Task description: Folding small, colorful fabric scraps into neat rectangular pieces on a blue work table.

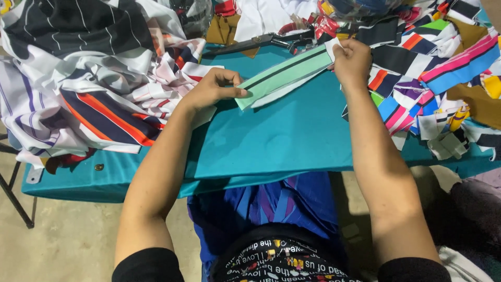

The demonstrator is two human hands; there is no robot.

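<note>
Black fabric with small printed lettering [282,261] is sitting right at the bottom centre of the frame, closest to the lens, with blue and purple striped cloth [276,203] hanging just above it, soft and draping off the table edge. Both forearms are reaching up from the lower corners, black sleeves [148,266] showing at the bottom.

Up in the middle, the left hand [211,90] is pinching the lower left end of a long mint green strip [284,75] with a thin dark stripe running down its length; thumb and fingers are pressing together on the folded end. The right hand [352,62] is gripping the upper right end, fingers curled and clamped on the white edge there. So the strip is being held taut on a diagonal, just above the teal tablecloth [282,136], which is looking smooth and flat with a few soft creases.

Upper left of the frame is piling up with a big rumpled heap of striped fabric [88,89] in white, navy, orange and red. Upper right is getting crowded by a jumble of short striped strips [433,68] in pink, blue, green, purple and mustard. A pair of dark scissors [261,42] is lying flat behind the strip, near the top centre.

Open room is mostly the teal patch between the arms, running down to the near table edge. A black metal table leg [15,201] is showing at lower left over bare concrete floor [68,245].
</note>
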